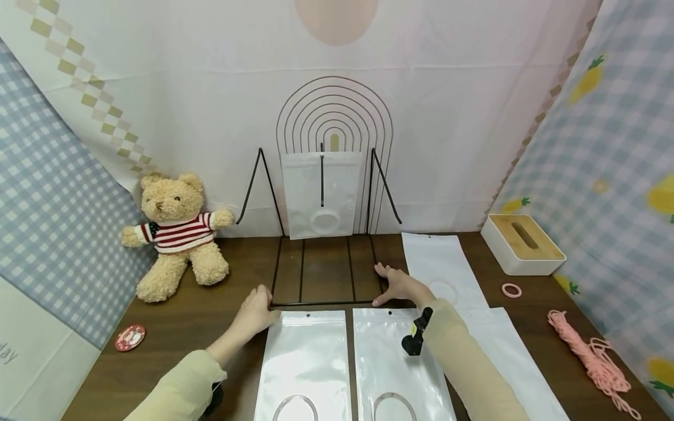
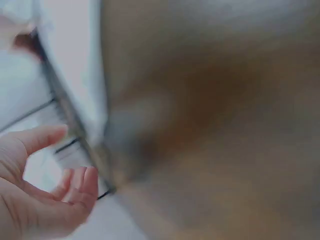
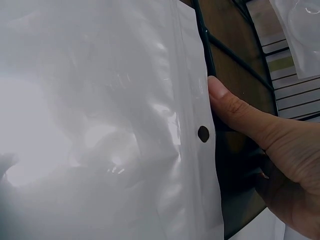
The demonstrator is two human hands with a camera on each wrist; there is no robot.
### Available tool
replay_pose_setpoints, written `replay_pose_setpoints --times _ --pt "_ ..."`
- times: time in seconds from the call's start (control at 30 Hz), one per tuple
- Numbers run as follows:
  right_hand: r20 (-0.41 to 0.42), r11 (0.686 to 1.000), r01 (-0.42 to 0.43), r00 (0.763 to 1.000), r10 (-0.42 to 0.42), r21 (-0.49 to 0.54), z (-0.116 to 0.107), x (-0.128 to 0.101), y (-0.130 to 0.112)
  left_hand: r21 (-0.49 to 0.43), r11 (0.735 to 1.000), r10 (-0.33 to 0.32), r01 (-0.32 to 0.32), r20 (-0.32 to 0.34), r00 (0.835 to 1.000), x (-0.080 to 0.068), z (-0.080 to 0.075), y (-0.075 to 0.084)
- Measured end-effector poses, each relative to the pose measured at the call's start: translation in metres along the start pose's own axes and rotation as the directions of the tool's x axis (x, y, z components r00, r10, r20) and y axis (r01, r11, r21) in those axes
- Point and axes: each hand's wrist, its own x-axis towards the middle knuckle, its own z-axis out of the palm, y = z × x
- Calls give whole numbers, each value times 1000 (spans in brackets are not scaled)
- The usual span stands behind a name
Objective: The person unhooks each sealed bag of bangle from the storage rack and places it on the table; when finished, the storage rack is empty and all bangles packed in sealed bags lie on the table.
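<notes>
My left hand [image 1: 255,314] is at the front left corner of a black wire rack [image 1: 316,303]. In the left wrist view, a wide gap separates its thumb from its loosely bent fingers [image 2: 89,182]. My right hand [image 1: 402,287] lies at the front right corner, thumb and forefinger spread. The right wrist view shows its thumb [image 3: 218,90] at the rack's front bar; its other fingers are partly hidden. A white zip pouch [image 1: 322,181] hangs on the rack's middle hook. Two silvery zip pouches, a left one [image 1: 308,356] and a right one [image 1: 384,356], lie before the rack.
White pouches [image 1: 444,257] lie right of the rack. Farther right are a tissue box [image 1: 500,251], a pink ring [image 1: 511,285] and a pink rope bundle [image 1: 592,359]. A teddy bear [image 1: 184,234] sits at left, behind a round red badge [image 1: 130,338].
</notes>
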Motion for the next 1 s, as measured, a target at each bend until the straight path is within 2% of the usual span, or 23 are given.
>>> replay_pose_setpoints --times 0.07,0.13,0.2,0.27,0.4,0.5,0.6,0.73,0.87,1.0 --pt "1 1000 -6 1000 6 1 -1 -1 1 -64 997 46 -50 -56 997 15 -11 14" --pt "-1 1000 -13 1000 13 3 -2 -2 3 -144 983 96 -116 -137 986 35 -26 33" --pt "-5 1000 -21 1000 21 4 -3 -3 5 -222 958 131 -181 -219 967 57 -43 54" --pt "-9 1000 -25 1000 25 7 -3 -4 6 -273 927 170 -257 -304 937 78 -59 73" --pt "-9 1000 -27 1000 27 10 -1 -2 4 -391 856 164 -339 -417 894 113 -81 98" --pt "-4 1000 -19 1000 19 9 1 0 0 -448 808 130 -382 -497 858 126 -89 105" --pt "4 1000 -14 1000 14 4 3 2 -5 -452 783 109 -428 -577 809 127 -92 107" --pt "4 1000 -17 1000 17 -7 3 3 -8 -414 763 129 -496 -655 745 122 -92 109" --pt "-6 1000 -28 1000 28 -12 2 3 -5 -364 748 183 -555 -692 699 113 -89 115" --pt "-4 999 -33 999 33 -17 0 1 -2 -325 726 239 -606 -707 666 102 -86 118"
